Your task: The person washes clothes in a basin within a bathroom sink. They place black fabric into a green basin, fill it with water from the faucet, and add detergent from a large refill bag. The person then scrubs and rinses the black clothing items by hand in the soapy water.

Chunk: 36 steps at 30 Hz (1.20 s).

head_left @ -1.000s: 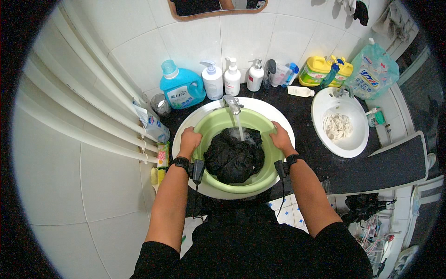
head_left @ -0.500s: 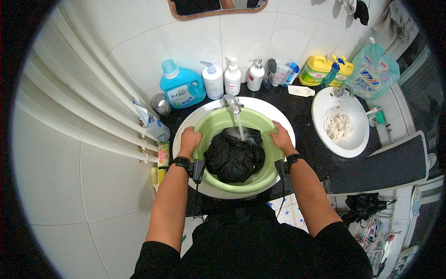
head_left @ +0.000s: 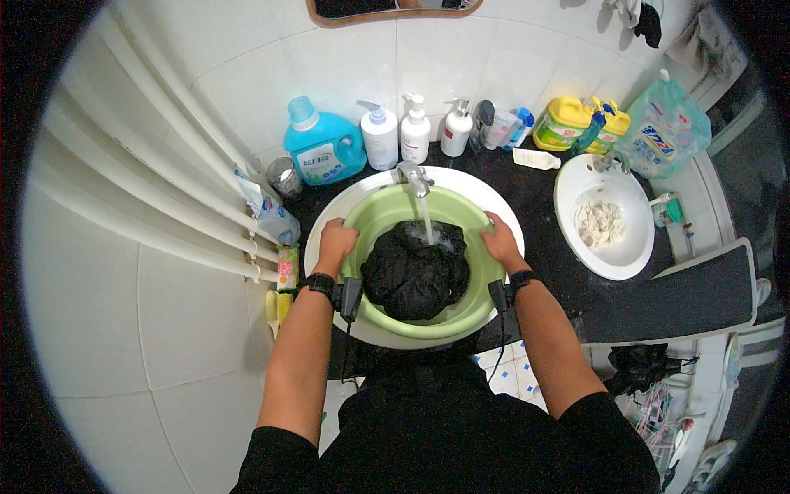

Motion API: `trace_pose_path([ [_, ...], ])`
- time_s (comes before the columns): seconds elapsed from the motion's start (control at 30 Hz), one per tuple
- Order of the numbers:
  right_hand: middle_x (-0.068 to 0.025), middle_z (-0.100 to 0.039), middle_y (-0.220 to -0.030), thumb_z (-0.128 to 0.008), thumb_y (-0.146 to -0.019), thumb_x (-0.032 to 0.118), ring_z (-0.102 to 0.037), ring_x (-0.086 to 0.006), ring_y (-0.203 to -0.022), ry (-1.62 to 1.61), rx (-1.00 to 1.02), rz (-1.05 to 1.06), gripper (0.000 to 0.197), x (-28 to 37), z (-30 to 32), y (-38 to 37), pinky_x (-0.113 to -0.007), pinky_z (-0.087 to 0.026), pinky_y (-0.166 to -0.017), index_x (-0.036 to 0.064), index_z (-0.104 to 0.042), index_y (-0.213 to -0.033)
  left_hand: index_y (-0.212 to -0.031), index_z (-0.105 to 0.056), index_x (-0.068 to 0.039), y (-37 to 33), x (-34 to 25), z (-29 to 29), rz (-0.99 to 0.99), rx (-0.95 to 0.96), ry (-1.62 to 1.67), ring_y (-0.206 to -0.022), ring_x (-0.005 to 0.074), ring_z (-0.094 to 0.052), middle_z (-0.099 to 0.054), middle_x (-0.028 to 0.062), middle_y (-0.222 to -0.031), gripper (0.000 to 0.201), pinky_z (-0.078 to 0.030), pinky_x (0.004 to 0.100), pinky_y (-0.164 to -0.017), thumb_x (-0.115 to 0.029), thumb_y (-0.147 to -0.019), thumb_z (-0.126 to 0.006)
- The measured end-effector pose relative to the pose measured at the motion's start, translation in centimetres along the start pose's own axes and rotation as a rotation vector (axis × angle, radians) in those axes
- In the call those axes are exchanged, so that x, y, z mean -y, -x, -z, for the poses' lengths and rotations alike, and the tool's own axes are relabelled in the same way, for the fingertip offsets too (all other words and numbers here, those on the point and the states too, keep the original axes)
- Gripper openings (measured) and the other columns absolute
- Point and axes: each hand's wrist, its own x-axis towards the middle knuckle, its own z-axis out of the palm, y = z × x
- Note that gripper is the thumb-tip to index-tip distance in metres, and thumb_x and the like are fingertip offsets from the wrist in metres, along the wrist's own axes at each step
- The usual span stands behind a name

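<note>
A light green plastic basin (head_left: 425, 331) rests in the white sink (head_left: 508, 216). Inside it lies a bunched black cloth (head_left: 415, 276), wet and partly under water. Water runs from the chrome faucet (head_left: 415, 176) onto the far part of the cloth. My left hand (head_left: 337, 244) is closed on the basin's left rim, and my right hand (head_left: 500, 242) grips the right rim. The undersides of both hands' fingers are partly hidden by the rim. Each wrist wears a black strap with a small dark device and a cable.
Along the wall stand a blue detergent jug (head_left: 325, 152), several pump bottles (head_left: 414, 132) and yellow jugs (head_left: 562, 123). A second white sink (head_left: 605, 265) on the right holds pale cloth (head_left: 601, 224). White pipes (head_left: 177, 185) run along the left wall. A mirror (head_left: 395, 15) hangs above.
Both hands keep their hold on the basin rim, and the water still runs. The view has shifted very slightly; otherwise things stay in place.
</note>
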Motion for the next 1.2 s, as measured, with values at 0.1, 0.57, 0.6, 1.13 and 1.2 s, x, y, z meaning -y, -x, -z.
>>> trace_pose_path([
  [0.1, -0.0217, -0.056, -0.112, -0.059, -0.077, 0.010, -0.054, -0.0352, -0.105, -0.006, 0.000, -0.015, 0.050, -0.1, 0.0, 0.0, -0.038, -0.042, -0.091, 0.0058, -0.045, -0.125, -0.093, -0.063, 0.005, -0.1, 0.3, -0.2, -0.001, -0.002, -0.016, -0.085, 0.0375, -0.060, -0.062, 0.0248, -0.091, 0.035, -0.047, 0.0419, -0.075, -0.020, -0.067, -0.061],
  [0.57, -0.0216, -0.047, -0.125, -0.056, -0.080, 0.008, -0.045, -0.0334, -0.116, 0.475, -0.115, 0.285, 0.043, 2.9, -0.2, 0.7, -0.037, -0.039, -0.095, 0.0043, -0.047, -0.122, -0.093, -0.063, 0.004, 0.6, -0.7, 0.4, 0.009, -0.013, 0.025, -0.081, 0.0385, -0.060, -0.062, 0.0251, -0.085, 0.034, -0.047, 0.0420, -0.073, -0.020, -0.068, -0.061],
  [0.6, -0.0209, -0.042, -0.130, -0.053, -0.083, 0.007, -0.040, -0.0333, -0.120, 0.265, 0.094, 0.284, 0.042, 3.8, 0.2, 0.7, -0.037, -0.037, -0.096, 0.0036, -0.045, -0.123, -0.093, -0.062, 0.004, 0.4, -0.3, -0.2, -0.002, -0.036, -0.018, -0.082, 0.0382, -0.060, -0.062, 0.0257, -0.086, 0.034, -0.047, 0.0419, -0.073, -0.020, -0.069, -0.061],
  [1.13, -0.0171, -0.063, -0.088, -0.068, -0.072, 0.023, -0.060, -0.0290, -0.076, -0.094, 0.638, -0.411, 0.044, 10.2, -9.2, -0.5, -0.042, -0.048, -0.066, -0.0098, -0.058, -0.099, -0.097, -0.061, 0.006, -0.1, 2.0, -0.7, 0.185, 0.094, 0.176, -0.092, 0.0382, -0.058, -0.060, 0.0266, -0.098, 0.042, -0.046, 0.0413, -0.081, -0.025, -0.069, -0.062],
  [1.2, -0.0151, -0.061, -0.085, -0.066, -0.072, 0.019, -0.059, -0.0266, -0.074, -0.360, 0.623, -0.494, 0.037, 6.5, -8.3, -1.4, -0.040, -0.048, -0.064, -0.0090, -0.058, -0.095, -0.096, -0.061, 0.006, -0.6, 1.1, -1.1, 0.155, 0.084, 0.151, -0.092, 0.0387, -0.058, -0.061, 0.0264, -0.097, 0.041, -0.046, 0.0414, -0.081, -0.025, -0.068, -0.061],
])
